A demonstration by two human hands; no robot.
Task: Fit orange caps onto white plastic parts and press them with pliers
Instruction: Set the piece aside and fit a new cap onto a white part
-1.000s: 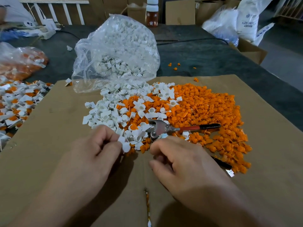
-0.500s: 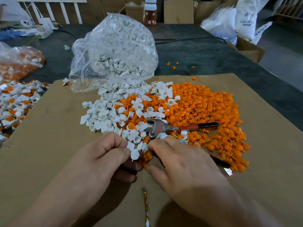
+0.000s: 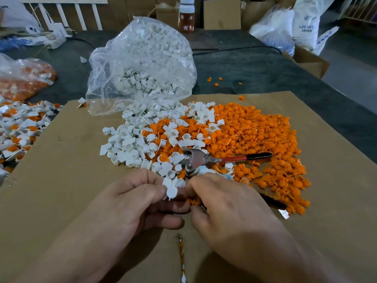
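Head view caught the fitting step: left hand (image 3: 130, 201) pinched a white part (image 3: 171, 191) over the cardboard (image 3: 61, 180), right hand's (image 3: 230, 205) curled fingers hid their grip; seating an orange cap (image 3: 192, 201) likely preceded the idle pliers (image 3: 196, 160).

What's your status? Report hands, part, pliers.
Left hand pinching white part. Right hand curled beside it, orange cap at fingertips, grip unclear. Pliers lying on parts pile, lower handle under right hand.
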